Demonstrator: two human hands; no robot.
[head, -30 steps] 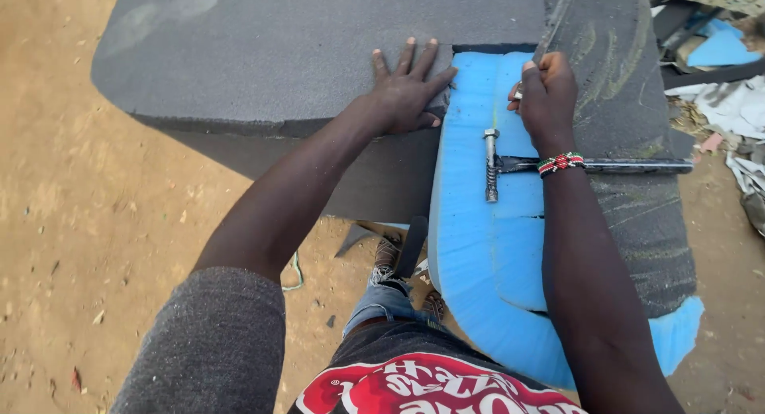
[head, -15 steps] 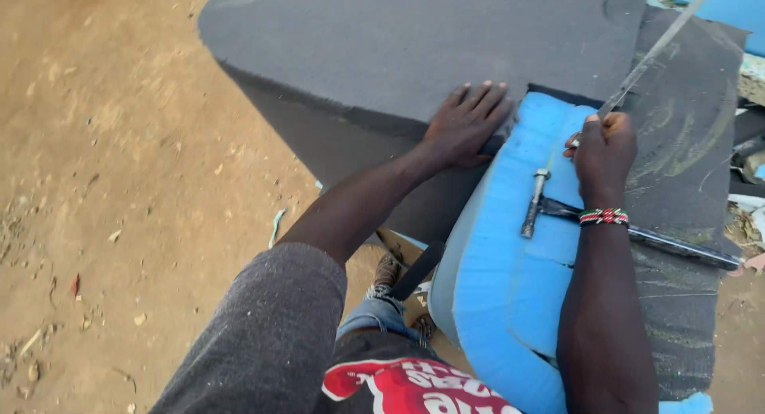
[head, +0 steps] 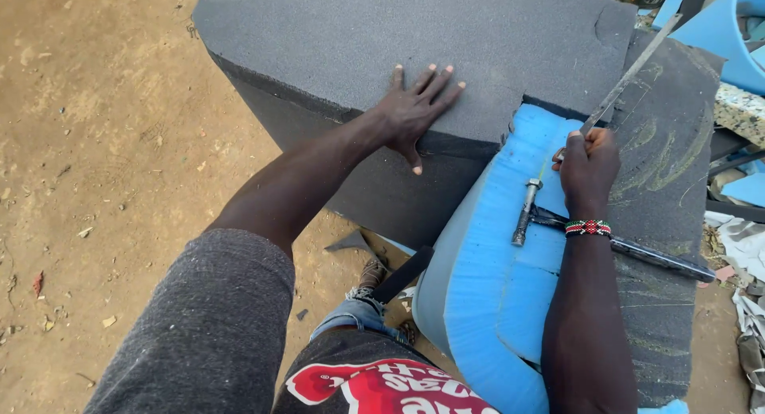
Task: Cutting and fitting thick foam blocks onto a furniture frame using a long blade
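Note:
My left hand (head: 414,111) lies flat, fingers spread, on the top of a big dark grey foam block (head: 414,39) near its front edge. My right hand (head: 588,168) is closed around a long thin metal blade (head: 629,75) that slants up and to the right, at the notch where the grey block meets a blue foam slab (head: 494,302). A beaded bracelet is on my right wrist. On the blue slab, just below my right hand, lies a metal tool (head: 526,213) with a dark flat bar (head: 661,258) running right across grey foam sheeting.
Bare sandy ground (head: 103,143) spreads to the left, with small scraps on it. More blue foam pieces (head: 741,39) and mixed offcuts are piled at the right edge. My knee and sandalled foot (head: 370,278) are below the grey block.
The view has swung left and closer. My left hand moved left along the grey block's top, away from the notch. My right hand's blade now points up and right over the grey foam.

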